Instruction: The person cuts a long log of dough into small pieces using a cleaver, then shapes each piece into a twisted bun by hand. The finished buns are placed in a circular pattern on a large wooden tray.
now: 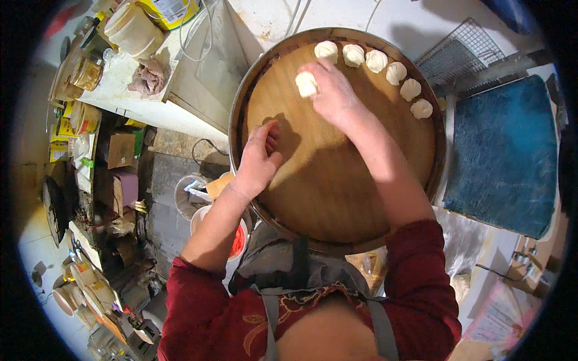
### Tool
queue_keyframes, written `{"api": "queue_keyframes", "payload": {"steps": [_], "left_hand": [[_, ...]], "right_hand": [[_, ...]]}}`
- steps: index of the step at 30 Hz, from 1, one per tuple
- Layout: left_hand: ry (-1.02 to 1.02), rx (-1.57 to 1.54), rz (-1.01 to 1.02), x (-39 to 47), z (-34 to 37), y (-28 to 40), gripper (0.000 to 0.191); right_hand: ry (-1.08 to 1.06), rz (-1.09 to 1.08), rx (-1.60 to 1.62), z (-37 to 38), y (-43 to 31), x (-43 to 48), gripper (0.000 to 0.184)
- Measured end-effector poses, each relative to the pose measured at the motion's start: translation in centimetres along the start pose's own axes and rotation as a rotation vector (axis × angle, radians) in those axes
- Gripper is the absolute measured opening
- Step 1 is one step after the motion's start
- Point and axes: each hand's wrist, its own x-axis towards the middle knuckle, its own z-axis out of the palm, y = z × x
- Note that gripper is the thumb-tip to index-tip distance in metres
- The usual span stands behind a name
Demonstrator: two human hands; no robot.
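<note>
A large round steamer tray with a tan mesh lining lies before me. My right hand holds a pale, folded dough bun over its far part. Along the far and right rim sit several similar dough buns in a curved row, apart from one another; the leftmost is just beyond my right fingers. My left hand hovers by the tray's left side, with its fingers loosely curled and its thumb apart. Nothing shows in it, and its shadow falls on the mesh.
At far left, a white cabinet carries a crumpled cloth and tubs. A bucket with red contents stands below my left forearm. Right of the tray lie a dark blue board and a wire rack.
</note>
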Motion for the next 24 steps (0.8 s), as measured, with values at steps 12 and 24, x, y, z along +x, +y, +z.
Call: {"api": "queue_keyframes", "payload": {"steps": [12,24], "left_hand": [[-0.035,0.067,0.008,0.3,-0.2,0.5,0.054],[-0.089,0.083,0.120,0.8,-0.2,-3.5,0.052]], "right_hand": [[-0.230,-0.063,-0.445,2.2,2.6,7.7,0.045],[0.282,0.161,-0.055,-4.0,-5.3,-21.3,0.033]]}}
